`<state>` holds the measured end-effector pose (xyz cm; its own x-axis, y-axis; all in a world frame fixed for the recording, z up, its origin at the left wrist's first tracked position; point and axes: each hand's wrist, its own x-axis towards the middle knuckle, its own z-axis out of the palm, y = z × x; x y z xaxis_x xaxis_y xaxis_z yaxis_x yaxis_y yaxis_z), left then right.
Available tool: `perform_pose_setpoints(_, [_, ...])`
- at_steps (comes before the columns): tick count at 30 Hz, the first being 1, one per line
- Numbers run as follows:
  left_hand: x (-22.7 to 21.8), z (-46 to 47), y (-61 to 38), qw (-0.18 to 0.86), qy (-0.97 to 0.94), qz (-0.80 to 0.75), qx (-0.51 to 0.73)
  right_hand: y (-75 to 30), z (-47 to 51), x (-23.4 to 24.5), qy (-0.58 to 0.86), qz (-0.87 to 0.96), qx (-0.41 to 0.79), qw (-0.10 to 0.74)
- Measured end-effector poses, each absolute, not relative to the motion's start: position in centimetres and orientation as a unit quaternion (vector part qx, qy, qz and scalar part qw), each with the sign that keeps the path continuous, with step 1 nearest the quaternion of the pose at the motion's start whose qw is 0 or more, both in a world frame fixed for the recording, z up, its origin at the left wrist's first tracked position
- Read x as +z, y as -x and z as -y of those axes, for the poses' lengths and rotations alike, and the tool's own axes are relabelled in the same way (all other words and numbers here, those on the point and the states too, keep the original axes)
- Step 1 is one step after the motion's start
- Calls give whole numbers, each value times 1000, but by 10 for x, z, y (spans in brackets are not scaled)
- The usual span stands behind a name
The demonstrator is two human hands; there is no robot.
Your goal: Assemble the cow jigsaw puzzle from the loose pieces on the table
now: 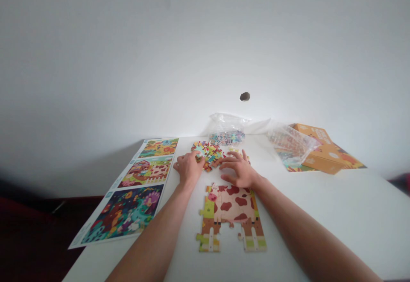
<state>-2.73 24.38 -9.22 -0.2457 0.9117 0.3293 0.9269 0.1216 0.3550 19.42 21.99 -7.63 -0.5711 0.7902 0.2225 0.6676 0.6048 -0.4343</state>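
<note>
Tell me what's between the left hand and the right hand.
In the head view, a heap of loose jigsaw pieces lies between the left hand and the right hand; the left fingertips reach its edge.

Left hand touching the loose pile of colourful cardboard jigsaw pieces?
Touching. In the head view, the left hand has its fingers on the near edge of the loose pile of colourful cardboard jigsaw pieces, with no gap showing.
</note>
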Motion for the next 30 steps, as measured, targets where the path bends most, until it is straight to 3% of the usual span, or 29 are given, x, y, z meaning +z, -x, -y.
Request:
perform_pose_setpoints(7, [-87, -244, 26, 25, 577, 771, -268, -194, -218, -75, 391, 886, 160, 192])
perform_pose_setpoints(12, [-87, -243, 20, 23, 616, 724, -310, -192, -221, -81, 450, 851, 108, 247])
perform_pose_setpoints(20, [-99, -238, 19, -5, 756, 620, -211, -192, -225, -87, 479, 853, 120, 171])
perform_pose_setpoints(30, [-98, -241, 23, 6, 721, 667, -187, -193, -226, -88, 506, 826, 87, 233])
